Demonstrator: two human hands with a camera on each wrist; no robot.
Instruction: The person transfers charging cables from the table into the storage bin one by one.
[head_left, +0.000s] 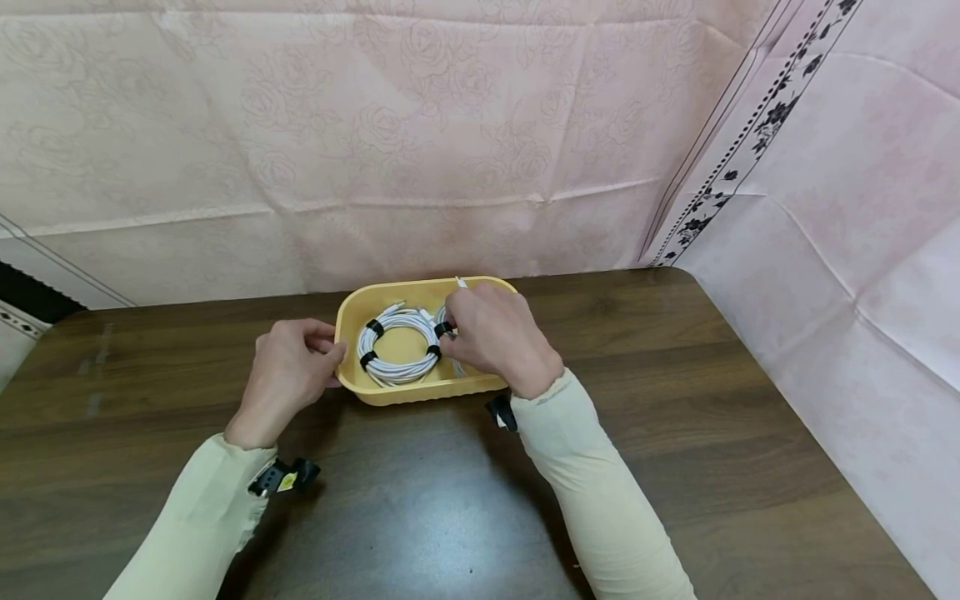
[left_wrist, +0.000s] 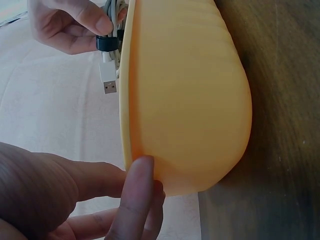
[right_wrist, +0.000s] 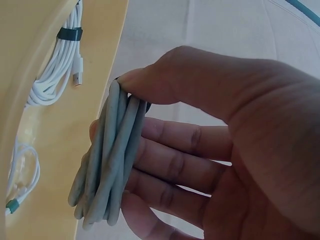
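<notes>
A yellow plastic bin [head_left: 420,396] stands on the table. My left hand [head_left: 288,367] pinches its left end by the rim, thumb and fingers on either side of the wall. Inside the bin lies a round coil of white cable [head_left: 401,371] with black straps. My right hand [head_left: 495,329] pinches a bundled cable [right_wrist: 112,150], greyish in the right wrist view, at the bin's right part. A black strap [left_wrist: 107,44] wraps this bundle, and a USB plug [left_wrist: 109,82] hangs from it in the left wrist view, above the rim.
Another thin white cable with a green tie [right_wrist: 12,206] lies in the bin. The bin stands at the back of the wooden table [head_left: 420,500], close to the patterned cloth [head_left: 420,150]. More cloth [head_left: 862,250] borders the right side.
</notes>
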